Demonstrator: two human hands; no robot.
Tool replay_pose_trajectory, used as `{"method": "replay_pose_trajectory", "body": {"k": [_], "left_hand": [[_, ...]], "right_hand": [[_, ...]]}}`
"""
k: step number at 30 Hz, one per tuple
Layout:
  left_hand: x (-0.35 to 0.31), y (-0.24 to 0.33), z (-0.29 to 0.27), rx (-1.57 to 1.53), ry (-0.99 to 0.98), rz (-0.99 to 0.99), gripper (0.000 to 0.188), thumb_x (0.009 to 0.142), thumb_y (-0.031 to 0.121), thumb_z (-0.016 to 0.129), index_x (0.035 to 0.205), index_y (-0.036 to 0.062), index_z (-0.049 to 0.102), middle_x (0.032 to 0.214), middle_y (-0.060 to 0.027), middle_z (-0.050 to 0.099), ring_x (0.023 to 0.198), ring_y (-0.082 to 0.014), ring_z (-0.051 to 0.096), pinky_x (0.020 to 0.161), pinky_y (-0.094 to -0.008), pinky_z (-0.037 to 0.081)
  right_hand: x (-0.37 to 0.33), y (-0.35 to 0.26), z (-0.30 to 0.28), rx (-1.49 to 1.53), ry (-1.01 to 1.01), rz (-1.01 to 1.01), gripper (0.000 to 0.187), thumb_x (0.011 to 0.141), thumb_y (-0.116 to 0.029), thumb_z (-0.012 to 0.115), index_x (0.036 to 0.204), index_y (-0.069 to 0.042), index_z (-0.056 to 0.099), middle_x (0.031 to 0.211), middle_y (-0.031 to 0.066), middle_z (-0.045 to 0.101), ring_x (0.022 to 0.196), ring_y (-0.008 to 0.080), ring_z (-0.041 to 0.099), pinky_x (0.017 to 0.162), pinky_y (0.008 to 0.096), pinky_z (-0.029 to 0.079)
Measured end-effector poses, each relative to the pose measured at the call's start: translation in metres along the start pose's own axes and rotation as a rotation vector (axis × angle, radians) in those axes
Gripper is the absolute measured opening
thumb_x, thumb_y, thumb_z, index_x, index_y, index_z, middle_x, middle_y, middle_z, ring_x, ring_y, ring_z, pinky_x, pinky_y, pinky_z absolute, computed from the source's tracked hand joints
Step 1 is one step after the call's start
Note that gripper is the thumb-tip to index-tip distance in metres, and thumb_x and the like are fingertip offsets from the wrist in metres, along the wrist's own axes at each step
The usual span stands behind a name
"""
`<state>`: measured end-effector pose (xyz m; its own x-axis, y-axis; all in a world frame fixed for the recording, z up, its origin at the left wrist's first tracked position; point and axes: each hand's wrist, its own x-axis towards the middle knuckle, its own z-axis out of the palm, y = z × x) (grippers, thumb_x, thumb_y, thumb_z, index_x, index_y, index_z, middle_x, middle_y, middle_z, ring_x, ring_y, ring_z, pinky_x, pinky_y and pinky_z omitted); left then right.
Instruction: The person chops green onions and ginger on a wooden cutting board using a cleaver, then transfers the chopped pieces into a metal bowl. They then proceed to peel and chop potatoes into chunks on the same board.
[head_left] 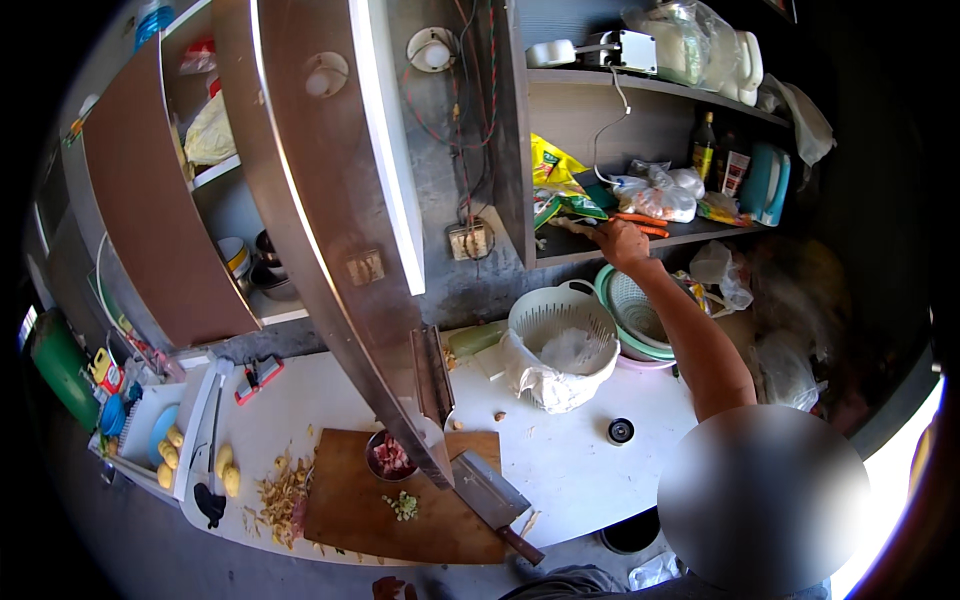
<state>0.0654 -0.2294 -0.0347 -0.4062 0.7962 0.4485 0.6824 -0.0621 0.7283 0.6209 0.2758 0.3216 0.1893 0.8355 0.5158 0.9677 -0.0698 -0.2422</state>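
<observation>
My right hand (625, 245) reaches up to the lower shelf, its fingers bent inward at the shelf's front edge. Orange carrots (642, 219) lie right beside it, and a tan, root-like piece (574, 228) is at its fingertips. What the fingers hold, if anything, is hidden. My left hand does not show. Below on the white table is a wooden cutting board (345, 515). It bears a metal bowl of cut raw meat (391, 456), a small heap of chopped pale-green pieces (403, 506) and a cleaver (490, 490), whose handle juts past the board's near edge.
Peelings (281, 498) lie left of the board, with potatoes (228, 470) beyond. A white colander (562, 312) with a plastic bag and a green basket (660, 350) stand at the back. A round black object (620, 431) sits at right. A long upright panel (310, 200) crosses the view.
</observation>
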Motion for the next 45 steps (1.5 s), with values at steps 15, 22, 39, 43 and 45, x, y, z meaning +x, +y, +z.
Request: {"method": "replay_pose_trajectory", "body": {"k": [15, 22, 39, 43, 45], "left_hand": [[0.061, 0.035, -0.013, 0.014, -0.183, 0.041, 0.015, 0.090, 0.004, 0.082, 0.102, 0.0020, 0.073, 0.110, -0.0140, 0.075, 0.103, -0.0278, 0.071, 0.081, -0.0365, 0.059], [0.136, 0.100, 0.012, -0.440, -0.385, 0.016, 0.019, 0.090, 0.002, 0.079, 0.106, -0.0008, 0.070, 0.122, -0.0170, 0.069, 0.101, -0.0231, 0.070, 0.087, -0.0349, 0.058], [0.194, 0.182, 0.002, -0.973, -0.751, 0.127, 0.055, 0.097, 0.009, 0.081, 0.144, -0.0074, 0.058, 0.140, -0.0202, 0.067, 0.107, -0.0223, 0.069, 0.099, -0.0385, 0.056], [0.202, 0.178, 0.003, -1.050, -0.770, 0.078, 0.054, 0.094, 0.001, 0.081, 0.144, -0.0058, 0.060, 0.138, -0.0183, 0.067, 0.108, -0.0200, 0.068, 0.097, -0.0362, 0.058], [0.203, 0.173, 0.001, -1.023, -0.795, 0.092, 0.055, 0.094, 0.001, 0.082, 0.144, -0.0058, 0.061, 0.136, -0.0179, 0.068, 0.109, -0.0183, 0.068, 0.097, -0.0344, 0.058]], "right_hand": [[-0.214, -0.077, -0.067, 0.752, 0.383, -0.248, 0.011, 0.093, 0.000, 0.078, 0.102, 0.005, 0.076, 0.086, 0.0121, 0.066, 0.074, 0.0197, 0.064, 0.065, 0.0314, 0.051], [-0.315, -0.116, -0.083, 0.825, 0.421, -0.156, 0.013, 0.091, 0.001, 0.081, 0.103, 0.004, 0.079, 0.092, 0.0093, 0.071, 0.069, 0.0115, 0.056, 0.055, 0.0261, 0.041], [-0.432, -0.221, -0.073, 1.369, -0.033, 0.030, 0.007, 0.095, 0.001, 0.080, 0.096, 0.006, 0.076, 0.083, 0.0075, 0.069, 0.072, 0.0106, 0.060, 0.062, 0.0255, 0.046], [-0.462, -0.241, -0.050, 1.460, -0.187, 0.182, 0.004, 0.096, 0.003, 0.078, 0.095, 0.005, 0.075, 0.084, 0.0052, 0.068, 0.071, 0.0093, 0.056, 0.061, 0.0247, 0.043], [-0.479, -0.249, -0.037, 1.389, -0.236, 0.088, 0.005, 0.094, 0.002, 0.079, 0.095, 0.003, 0.074, 0.085, 0.0053, 0.069, 0.073, 0.0103, 0.061, 0.063, 0.0266, 0.046]]}}
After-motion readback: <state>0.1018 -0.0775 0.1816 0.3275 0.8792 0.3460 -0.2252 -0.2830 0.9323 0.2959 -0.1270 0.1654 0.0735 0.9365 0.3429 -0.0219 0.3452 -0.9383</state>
